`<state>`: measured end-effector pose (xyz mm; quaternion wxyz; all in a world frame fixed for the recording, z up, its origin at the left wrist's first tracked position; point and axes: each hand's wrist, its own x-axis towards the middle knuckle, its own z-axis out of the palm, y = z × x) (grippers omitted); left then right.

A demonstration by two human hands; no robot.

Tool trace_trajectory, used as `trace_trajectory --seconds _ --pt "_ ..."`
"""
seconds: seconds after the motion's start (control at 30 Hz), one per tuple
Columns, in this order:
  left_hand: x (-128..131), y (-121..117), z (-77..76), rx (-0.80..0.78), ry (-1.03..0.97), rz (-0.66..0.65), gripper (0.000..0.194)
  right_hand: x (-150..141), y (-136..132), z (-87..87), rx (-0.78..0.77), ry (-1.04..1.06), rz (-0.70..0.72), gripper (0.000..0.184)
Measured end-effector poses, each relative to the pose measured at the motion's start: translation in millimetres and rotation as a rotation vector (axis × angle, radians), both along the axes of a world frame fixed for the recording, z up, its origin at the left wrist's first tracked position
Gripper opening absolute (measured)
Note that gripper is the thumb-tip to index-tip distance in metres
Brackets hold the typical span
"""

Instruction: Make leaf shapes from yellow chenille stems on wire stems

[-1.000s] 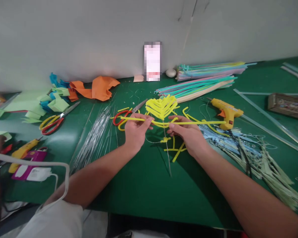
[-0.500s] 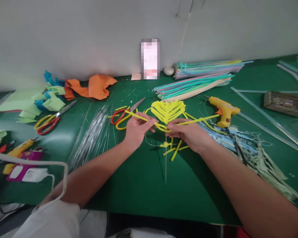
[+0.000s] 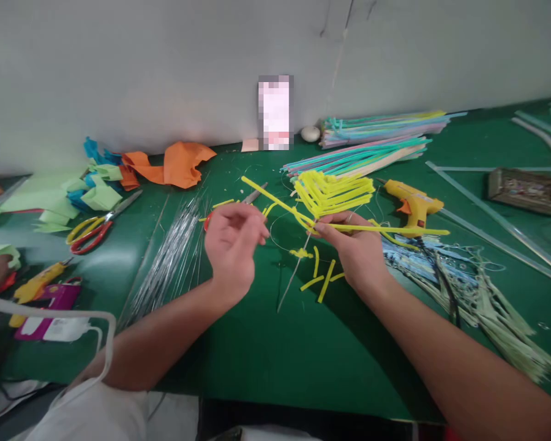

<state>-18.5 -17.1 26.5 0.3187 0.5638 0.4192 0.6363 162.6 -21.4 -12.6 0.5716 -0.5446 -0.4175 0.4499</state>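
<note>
Bench (image 3: pixel 266 361) seen in green; leaf shape (image 3: pixel 335 195) ribbed in yellow; scissors (image 3: pixel 90 234) handled in red and yellow; crumpled paper (image 3: pixel 183 164) coloured orange.

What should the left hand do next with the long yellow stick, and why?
Perhaps the left hand could pinch the long yellow pipe cleaner near its loose left end. No fingers are on that end, which sticks out beside the left hand, while the right hand pinches the middle, just below the yellow leaf shape.
</note>
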Motion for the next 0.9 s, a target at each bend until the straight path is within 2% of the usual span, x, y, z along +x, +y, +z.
trace_trajectory --seconds 0.07,0.13,0.2,0.37,0.5,0.63,0.73,0.9 --pt "4.9 -7.2 10.0 -0.043 0.404 -0.232 0.013 -0.6 -2.1 0.7 0.049 -0.041 -0.043 0.023" --pt "9.9 -9.3 14.3 -0.101 0.659 -0.314 0.011 -2.3 -4.7 1.9 0.094 -0.060 -0.067 0.020" --pt "13.7 -8.8 14.2 -0.126 0.779 -0.322 0.015 -4.9 -7.9 3.9 0.141 -0.059 -0.087 0.016" --pt "17.9 -12.3 12.9 -0.100 0.692 -0.318 0.019 -11.7 -17.6 10.8 0.221 -0.051 -0.104 0.013" --pt "19.3 -17.9 19.0 -0.104 0.593 -0.311 0.018 -13.6 -23.6 15.2 0.287 -0.074 -0.073 0.012" --pt "18.0 -19.7 27.2 -0.020 0.519 -0.322 0.013 -12.2 -27.9 16.8 0.338 -0.117 -0.076 0.011" --pt "15.3 -19.3 32.8 0.050 0.553 -0.249 0.010 -12.7 -30.7 17.8 0.358 -0.121 -0.064 0.010" --pt "14.3 -19.6 36.0 0.146 0.579 -0.132 0.006 -17.8 -32.0 20.2 0.366 0.032 0.012 0.011"
